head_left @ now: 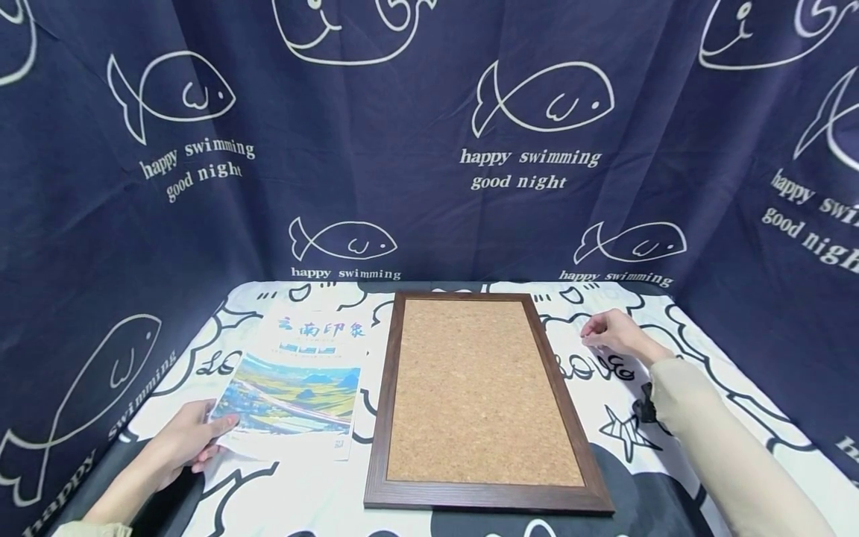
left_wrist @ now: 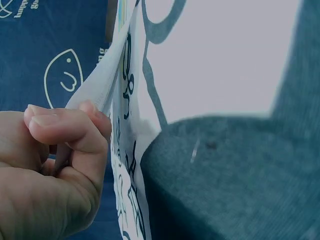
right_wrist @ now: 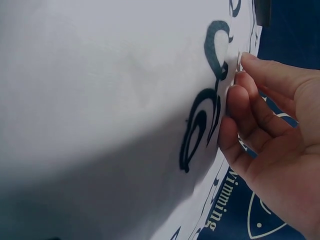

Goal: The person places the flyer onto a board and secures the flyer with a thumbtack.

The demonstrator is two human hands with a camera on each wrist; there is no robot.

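My left hand point(head_left: 184, 440) pinches the lower left edge of a printed poster point(head_left: 295, 391), thumb on top and fingers beneath. The poster bears blue lettering and a colourful landscape picture. In the left wrist view the sheet point(left_wrist: 100, 82) bends up from the tabletop where the fingers point(left_wrist: 65, 125) grip it. Right of the poster lies a cork board point(head_left: 479, 395) with a dark brown wooden frame, face up. Beyond its right side, my right hand point(head_left: 620, 333) pinches a small whitish thing point(right_wrist: 239, 61) between thumb and fingertips, low over the cloth. Its kind I cannot tell.
A white cloth with black doodles point(head_left: 322, 492) covers the table. Dark blue curtains point(head_left: 429, 149) with white fish prints stand behind and at both sides. A black band point(head_left: 646, 406) is around the right wrist, at the beige sleeve point(head_left: 725, 440).
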